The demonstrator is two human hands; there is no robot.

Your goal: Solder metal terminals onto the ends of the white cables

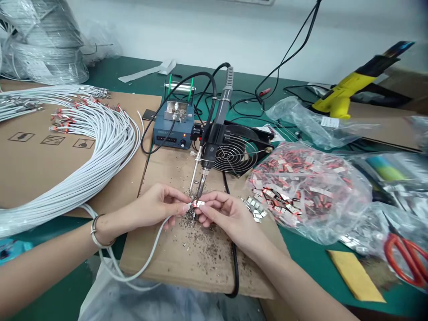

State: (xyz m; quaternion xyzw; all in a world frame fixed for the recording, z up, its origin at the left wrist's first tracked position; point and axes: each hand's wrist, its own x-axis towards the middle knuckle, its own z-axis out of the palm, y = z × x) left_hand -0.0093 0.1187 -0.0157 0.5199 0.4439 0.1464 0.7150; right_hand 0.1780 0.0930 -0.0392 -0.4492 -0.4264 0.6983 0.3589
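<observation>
My left hand (pixel 167 205) pinches the end of a white cable (pixel 154 249), whose length loops down under my wrist. Between thumb and fingers of my right hand (pixel 222 211) is a small white and red connector (pixel 199 203). Cable end and connector meet right under the tip of a soldering iron (pixel 203 180), which is fixed upright in a stand with a thin metal feed tube (pixel 194 176) beside it. Whether the tip touches the joint is hidden by my fingers. Dark solder crumbs (pixel 203 240) lie on the cardboard (pixel 160 261) below.
A blue soldering unit (pixel 174 133) with a solder spool (pixel 180 87) and a round fan (pixel 234 154) stand behind. Finished-looking white cables (pixel 110 147) lie left. On the right are a bag of red-white connectors (pixel 310 187), loose metal pieces (pixel 256 209), red-handled scissors (pixel 404 258), a yellow sponge (pixel 356 275) and a yellow heat gun (pixel 347 91).
</observation>
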